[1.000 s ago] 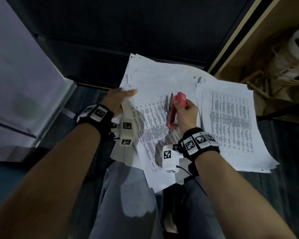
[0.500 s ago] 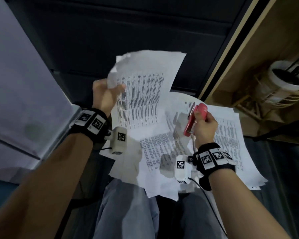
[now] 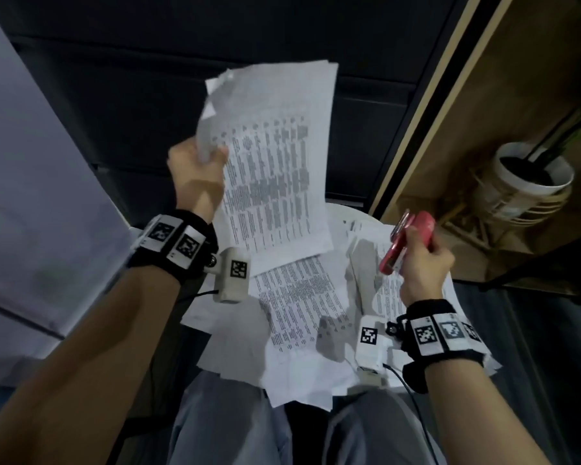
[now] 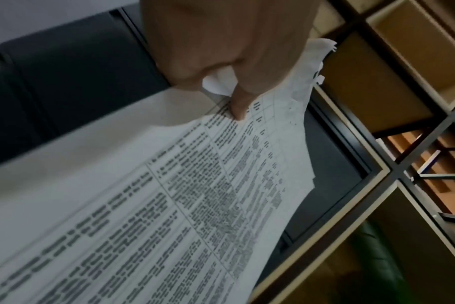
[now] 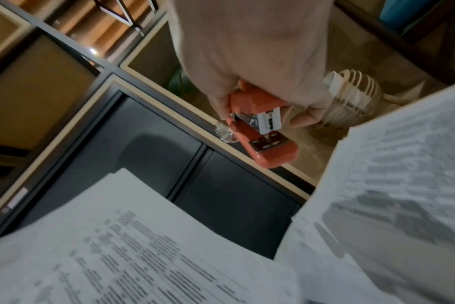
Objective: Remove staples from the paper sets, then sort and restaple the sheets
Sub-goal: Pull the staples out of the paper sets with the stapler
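Note:
My left hand (image 3: 198,169) pinches the left edge of a printed paper set (image 3: 275,156) near its top and holds it upright in the air; the top left corner is crumpled. The left wrist view shows the thumb (image 4: 238,107) pressed on that paper set (image 4: 195,195). My right hand (image 3: 423,266) grips a red stapler (image 3: 406,239), raised above the right side of the pile. In the right wrist view the red stapler (image 5: 262,127) points away from my right hand (image 5: 260,67), its jaws slightly apart. More printed sheets (image 3: 302,303) lie spread below both hands.
The loose sheets rest on a small round white table (image 3: 353,209) over my knees. A dark cabinet (image 3: 215,45) stands behind. At right a wooden shelf unit (image 3: 534,95) holds a white plant pot (image 3: 530,176). A pale wall panel (image 3: 31,196) runs along the left.
My left hand has taken a paper set from the pile and lifted it upright. My right hand has raised the stapler and moved it right, off the sheets.

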`<state>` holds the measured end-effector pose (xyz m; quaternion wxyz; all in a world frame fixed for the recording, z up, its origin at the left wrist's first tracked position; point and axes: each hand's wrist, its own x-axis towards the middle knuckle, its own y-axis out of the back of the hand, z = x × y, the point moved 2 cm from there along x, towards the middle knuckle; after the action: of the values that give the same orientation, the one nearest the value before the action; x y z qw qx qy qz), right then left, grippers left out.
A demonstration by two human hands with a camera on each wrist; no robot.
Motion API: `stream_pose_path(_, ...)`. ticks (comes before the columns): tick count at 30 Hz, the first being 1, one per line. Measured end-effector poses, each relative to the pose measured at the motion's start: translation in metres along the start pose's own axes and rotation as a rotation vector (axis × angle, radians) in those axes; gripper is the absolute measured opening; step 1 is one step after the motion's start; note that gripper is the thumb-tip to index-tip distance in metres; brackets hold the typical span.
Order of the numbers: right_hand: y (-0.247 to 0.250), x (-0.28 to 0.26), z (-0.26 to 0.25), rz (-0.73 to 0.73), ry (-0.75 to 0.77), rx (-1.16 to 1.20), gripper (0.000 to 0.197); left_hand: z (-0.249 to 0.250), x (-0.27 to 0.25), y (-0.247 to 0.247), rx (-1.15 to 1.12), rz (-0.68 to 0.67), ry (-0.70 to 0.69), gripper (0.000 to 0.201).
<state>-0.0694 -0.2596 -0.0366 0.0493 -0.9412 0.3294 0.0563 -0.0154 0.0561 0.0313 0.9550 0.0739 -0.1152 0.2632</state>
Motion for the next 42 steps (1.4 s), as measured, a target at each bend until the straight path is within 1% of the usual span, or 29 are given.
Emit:
stream_pose_path(1,0.005,0.004,-0.007,0.015,0.034,0.010,0.011,-0.002,-0.005,-0.011,-0.021,-0.029,0.028,0.024)
stream_pose_path(3,0.017,0.012,-0.023,0.045,0.096,0.017,0.010,-0.009,-0.018,-0.036,-0.095,-0.092,0.092,0.025)
stream_pose_path(5,0.031,0.023,-0.035,0.077,0.155,0.017,0.009,-0.021,-0.032,-0.063,-0.133,-0.094,0.155,0.029)
stream_pose_path(6,0.037,0.029,-0.040,0.085,0.177,0.028,0.012,-0.029,-0.039,-0.078,-0.135,-0.094,0.191,0.027)
stream_pose_path(7,0.044,0.034,-0.043,0.096,0.193,0.035,0.018,-0.038,-0.046,-0.093,-0.122,-0.117,0.240,0.018)
stream_pose_path(8,0.051,0.038,-0.046,0.099,0.206,0.028,0.023,-0.046,-0.054,-0.110,-0.097,-0.166,0.293,0.012)
stream_pose_path(11,0.068,0.046,-0.048,0.059,0.218,-0.028,0.016,-0.073,-0.086,-0.155,0.019,-0.368,0.407,0.019)
stream_pose_path(13,0.077,0.054,-0.041,0.036,0.223,-0.079,0.017,-0.086,-0.112,-0.179,0.083,-0.462,0.436,0.022)
stream_pose_path(15,0.083,0.060,-0.027,0.020,0.199,-0.131,0.021,-0.095,-0.134,-0.196,0.101,-0.512,0.474,0.031)
stream_pose_path(16,0.085,0.062,-0.018,0.003,0.180,-0.144,0.025,-0.100,-0.141,-0.202,0.130,-0.533,0.482,0.036)
stream_pose_path(18,0.086,0.063,-0.001,-0.032,0.145,-0.184,0.029,-0.108,-0.149,-0.210,0.206,-0.599,0.481,0.039)
stream_pose_path(19,0.085,0.063,0.008,-0.044,0.129,-0.214,0.026,-0.112,-0.151,-0.213,0.225,-0.651,0.474,0.042)
stream_pose_path(20,0.083,0.063,0.016,-0.058,0.108,-0.232,0.023,-0.117,-0.151,-0.215,0.252,-0.706,0.452,0.051)
stream_pose_path(22,0.076,0.058,0.031,-0.096,0.067,-0.250,0.017,-0.126,-0.148,-0.214,0.367,-0.811,0.377,0.070)
stream_pose_path(23,0.072,0.056,0.038,-0.118,0.047,-0.271,0.017,-0.128,-0.144,-0.211,0.421,-0.833,0.343,0.075)
stream_pose_path(25,0.065,0.049,0.052,-0.172,0.019,-0.326,0.020,-0.131,-0.133,-0.200,0.612,-0.781,0.237,0.076)
stream_pose_path(27,0.057,0.045,0.064,-0.222,-0.006,-0.387,0.018,-0.131,-0.119,-0.178,0.922,-0.685,0.134,0.076)
stream_pose_path(28,0.051,0.042,0.069,-0.255,-0.012,-0.408,0.016,-0.135,-0.110,-0.165,1.056,-0.650,0.122,0.078)
stream_pose_path(29,0.045,0.038,0.073,-0.296,-0.009,-0.436,0.015,-0.137,-0.102,-0.150,1.157,-0.632,0.152,0.081)
stream_pose_path(30,0.038,0.035,0.077,-0.339,0.002,-0.468,0.016,-0.140,-0.095,-0.133,1.224,-0.621,0.222,0.086)
stream_pose_path(32,0.025,0.028,0.084,-0.423,0.005,-0.527,0.020,-0.151,-0.084,-0.102,1.299,-0.633,0.379,0.102)
stream_pose_path(33,0.020,0.025,0.088,-0.453,-0.010,-0.546,0.020,-0.156,-0.081,-0.087,1.319,-0.641,0.436,0.111)
stream_pose_path(34,0.017,0.024,0.093,-0.472,-0.035,-0.573,0.021,-0.160,-0.078,-0.074,1.321,-0.638,0.472,0.119)
stream_pose_path(35,0.014,0.023,0.097,-0.482,-0.051,-0.599,0.020,-0.164,-0.076,-0.063,1.296,-0.624,0.486,0.122)
stream_pose_path(38,0.011,0.026,0.106,-0.477,-0.050,-0.655,0.017,-0.173,-0.068,-0.040,1.180,-0.581,0.437,0.115)
stream_pose_path(40,0.009,0.029,0.105,-0.453,-0.055,-0.644,0.018,-0.175,-0.063,-0.032,1.197,-0.556,0.387,0.109)
stream_pose_path(42,0.008,0.030,0.101,-0.439,-0.056,-0.639,0.020,-0.172,-0.060,-0.027,1.273,-0.520,0.290,0.099)
